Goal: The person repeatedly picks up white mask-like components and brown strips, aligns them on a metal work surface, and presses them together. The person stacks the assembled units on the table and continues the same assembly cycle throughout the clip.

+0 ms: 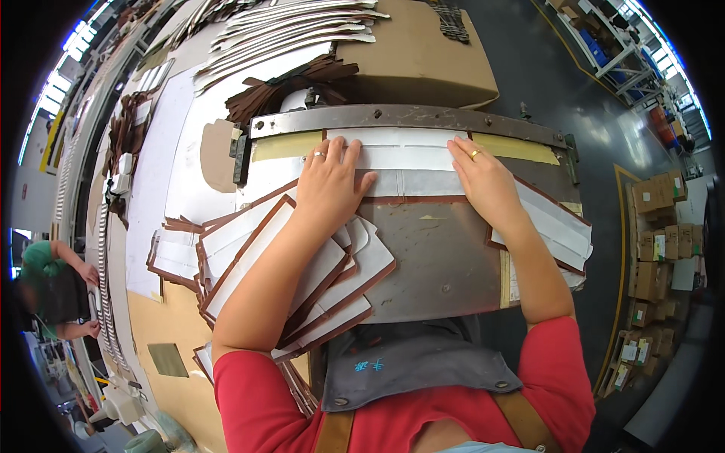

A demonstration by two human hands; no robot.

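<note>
Left hand (pixel 331 178), spread, and right hand (pixel 487 183), narrower, lie flat on a white panel (pixel 411 157) beside the metal bar (pixel 408 117), apparently squaring it, with steady, even pressure likely needed next.

L hand (pixel 328 181) is covering the L end of the white panel (pixel 411 157); R hand (pixel 487 185) is hiding its R end. L forearm (pixel 264 279) is blocking part of the panel stack (pixel 325 272), making qty. hard to tell. Far white strips (pixel 302 34) are running out of view, ditto the dark bundle (pixel 451 24). Co-worker's head (pixel 32 293) at left is looking blurred; box labels (pixel 629 352) at right are looking too small to read.
</note>
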